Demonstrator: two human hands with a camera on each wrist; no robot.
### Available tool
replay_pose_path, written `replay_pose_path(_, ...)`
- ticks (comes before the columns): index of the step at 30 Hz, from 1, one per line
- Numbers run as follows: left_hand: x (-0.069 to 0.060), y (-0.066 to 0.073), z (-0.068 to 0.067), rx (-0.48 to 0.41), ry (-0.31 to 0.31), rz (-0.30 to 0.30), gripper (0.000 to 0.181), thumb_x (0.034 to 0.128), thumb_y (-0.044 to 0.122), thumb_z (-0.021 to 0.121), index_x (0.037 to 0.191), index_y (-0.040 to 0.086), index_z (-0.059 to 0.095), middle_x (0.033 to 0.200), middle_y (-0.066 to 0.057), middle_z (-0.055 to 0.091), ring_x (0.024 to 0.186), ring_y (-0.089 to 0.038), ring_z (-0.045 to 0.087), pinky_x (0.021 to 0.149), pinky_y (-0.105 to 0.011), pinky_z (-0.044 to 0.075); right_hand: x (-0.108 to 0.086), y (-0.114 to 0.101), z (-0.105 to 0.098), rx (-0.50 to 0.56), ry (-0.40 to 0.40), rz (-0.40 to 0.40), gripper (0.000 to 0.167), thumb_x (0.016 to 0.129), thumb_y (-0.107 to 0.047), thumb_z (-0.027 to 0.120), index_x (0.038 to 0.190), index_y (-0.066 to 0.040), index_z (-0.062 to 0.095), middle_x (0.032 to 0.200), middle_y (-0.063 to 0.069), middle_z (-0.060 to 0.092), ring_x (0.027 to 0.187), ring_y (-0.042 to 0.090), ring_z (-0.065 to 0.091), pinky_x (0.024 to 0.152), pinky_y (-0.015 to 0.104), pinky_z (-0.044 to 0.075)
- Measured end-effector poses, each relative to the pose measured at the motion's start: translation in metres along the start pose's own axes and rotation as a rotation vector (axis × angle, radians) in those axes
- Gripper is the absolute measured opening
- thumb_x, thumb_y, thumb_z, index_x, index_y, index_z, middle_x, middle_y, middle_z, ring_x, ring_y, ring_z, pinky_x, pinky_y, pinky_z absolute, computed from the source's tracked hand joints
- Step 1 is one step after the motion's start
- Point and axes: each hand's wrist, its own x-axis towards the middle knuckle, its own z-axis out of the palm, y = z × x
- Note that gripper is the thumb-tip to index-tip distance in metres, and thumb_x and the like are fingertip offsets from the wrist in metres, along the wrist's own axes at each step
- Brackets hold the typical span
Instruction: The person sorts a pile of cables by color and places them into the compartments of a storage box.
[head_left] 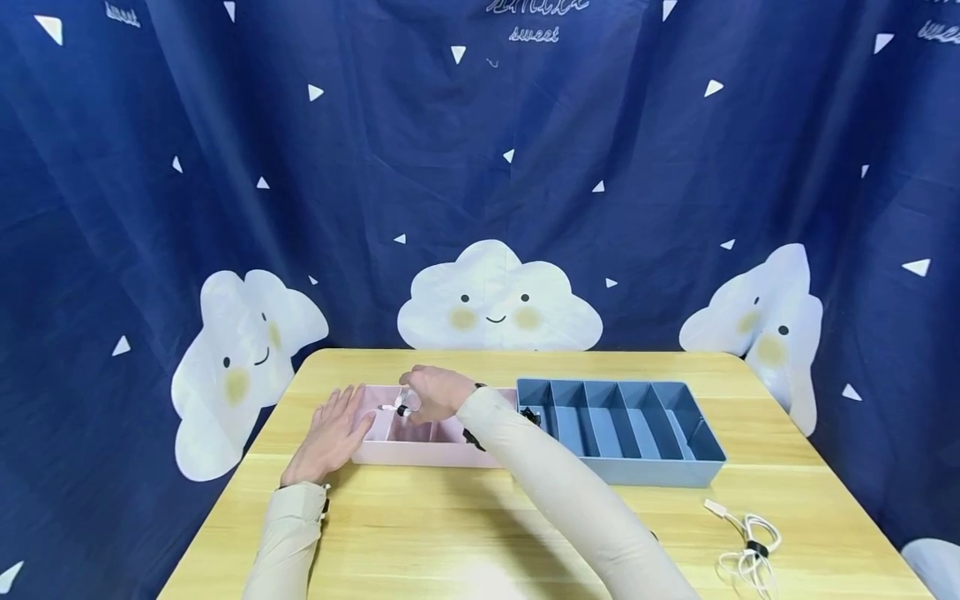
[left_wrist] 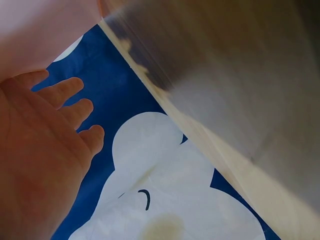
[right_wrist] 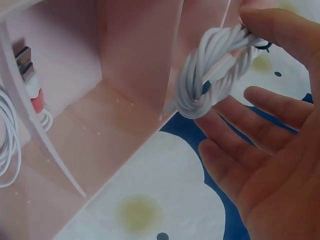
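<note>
1. The right hand [head_left: 437, 392] pinched a coiled white cable [right_wrist: 187, 85] between thumb and fingers, its remaining fingers spread and slightly bent beneath the coil.
2. That cable was wound into a thick loop and bound with a black strap [head_left: 402, 410]. It was held over the left part of a pink divided organizer box [head_left: 427, 454], near a divider; which compartment it hung above could not be told for sure.
3. The left hand [head_left: 330, 429] lay at the box's left end, its fingers extended and a little apart, the thumb reaching along the near corner. It had nothing in its grasp.
4. Inside the pink box, the right wrist view showed another white cable [right_wrist: 7, 135] in loops on one side of a thin divider [right_wrist: 52, 150], and a cable with metal USB plugs [right_wrist: 25, 65] and a red band on the other.
5. A blue divided organizer box [head_left: 660, 473] stood just to the right, with a small black item [head_left: 530, 415] in its leftmost compartment, partly hidden by the right sleeve [head_left: 555, 475].
6. Near the right front of the wooden table [head_left: 450, 533] lay a bundled white charging cable [head_left: 750, 562].
7. Behind hung a dark-blue curtain [head_left: 420, 183] printed with smiling clouds and white triangles.
</note>
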Motion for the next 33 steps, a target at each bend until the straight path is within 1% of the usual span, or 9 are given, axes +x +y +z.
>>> replay_pose_path(3, 0.0002, 0.0004, -0.0002, -0.003, -0.003, -0.004, 0.071, 0.1114, 0.048, 0.030, 0.163, 0.000, 0.023, 0.167, -0.031, 0.024, 0.156, -0.055, 0.016, 0.122, -0.074, 0.016, 0.0001, 0.0002, 0.0004, 0.006, 0.014, 0.008, 0.069, 0.089, -0.034, 0.079, 0.147, -0.006, 0.054, 0.138, 0.008, 0.064, 0.120, 0.017, 0.066, 0.108, 0.028, 0.052)
replay_pose_path(9, -0.0005, -0.0005, 0.0009, 0.006, -0.005, -0.001, 0.071, 0.1113, 0.048, 0.031, 0.163, 0.000, 0.024, 0.167, -0.032, 0.026, 0.155, -0.056, 0.016, 0.121, -0.074, 0.017, 0.0011, -0.0014, 0.0018, 0.018, 0.032, -0.020, 0.064, 0.088, -0.030, 0.078, 0.144, -0.006, 0.056, 0.130, 0.006, 0.066, 0.111, 0.015, 0.067, 0.101, 0.025, 0.054)
replay_pose_path(13, -0.0002, -0.0010, 0.0010, 0.012, -0.006, -0.003, 0.071, 0.1113, 0.048, 0.030, 0.163, -0.001, 0.023, 0.167, -0.032, 0.025, 0.155, -0.055, 0.016, 0.121, -0.074, 0.017, 0.0007, -0.0016, 0.0022, 0.020, 0.040, -0.039, 0.064, 0.089, -0.029, 0.077, 0.144, -0.005, 0.056, 0.130, 0.007, 0.066, 0.110, 0.015, 0.066, 0.100, 0.026, 0.055)
replay_pose_path(18, 0.0004, -0.0001, 0.0001, 0.009, -0.005, -0.003, 0.071, 0.1112, 0.048, 0.030, 0.163, -0.001, 0.023, 0.167, -0.031, 0.025, 0.156, -0.055, 0.016, 0.122, -0.074, 0.017, 0.0010, 0.0012, 0.0046, 0.023, 0.054, -0.072, 0.064, 0.088, -0.026, 0.078, 0.143, -0.003, 0.056, 0.130, 0.008, 0.066, 0.113, 0.017, 0.066, 0.102, 0.026, 0.055)
replay_pose_path(21, 0.0004, 0.0006, 0.0004, 0.010, -0.006, -0.003, 0.071, 0.1112, 0.048, 0.031, 0.163, -0.001, 0.023, 0.167, -0.031, 0.026, 0.156, -0.055, 0.016, 0.122, -0.074, 0.017, 0.0011, 0.0032, 0.0067, 0.031, 0.063, -0.090, 0.066, 0.086, -0.024, 0.080, 0.144, -0.003, 0.055, 0.132, 0.009, 0.065, 0.117, 0.018, 0.066, 0.105, 0.026, 0.053)
replay_pose_path(23, 0.0002, 0.0008, 0.0006, 0.013, -0.006, -0.003, 0.071, 0.1112, 0.048, 0.031, 0.163, -0.001, 0.023, 0.167, -0.031, 0.026, 0.156, -0.055, 0.017, 0.122, -0.074, 0.017, 0.0012, 0.0041, 0.0078, 0.041, 0.059, -0.090, 0.070, 0.086, -0.023, 0.082, 0.147, -0.004, 0.053, 0.136, 0.009, 0.064, 0.121, 0.019, 0.065, 0.108, 0.027, 0.052)
replay_pose_path(26, 0.0000, 0.0006, 0.0007, 0.014, -0.007, -0.003, 0.071, 0.1113, 0.046, 0.031, 0.163, -0.001, 0.023, 0.167, -0.031, 0.025, 0.156, -0.055, 0.017, 0.122, -0.074, 0.017, 0.0014, 0.0045, 0.0086, 0.055, 0.046, -0.075, 0.074, 0.087, -0.016, 0.082, 0.152, -0.007, 0.048, 0.141, 0.008, 0.061, 0.127, 0.018, 0.063, 0.112, 0.027, 0.049)
replay_pose_path(30, 0.0000, 0.0003, 0.0003, 0.010, -0.006, -0.004, 0.070, 0.1114, 0.046, 0.031, 0.163, 0.000, 0.022, 0.167, -0.031, 0.025, 0.156, -0.055, 0.016, 0.122, -0.073, 0.016, 0.0024, 0.0039, 0.0083, 0.057, 0.039, -0.079, 0.073, 0.087, -0.005, 0.079, 0.153, -0.008, 0.046, 0.141, 0.009, 0.063, 0.126, 0.018, 0.063, 0.113, 0.027, 0.049)
replay_pose_path(33, 0.0004, 0.0002, -0.0005, 0.009, -0.007, -0.005, 0.070, 0.1115, 0.047, 0.030, 0.164, 0.000, 0.021, 0.168, -0.031, 0.024, 0.156, -0.055, 0.016, 0.123, -0.073, 0.016, 0.0029, 0.0034, 0.0077, 0.051, 0.042, -0.083, 0.073, 0.088, -0.006, 0.079, 0.153, -0.007, 0.046, 0.138, 0.009, 0.064, 0.124, 0.018, 0.064, 0.112, 0.026, 0.049)
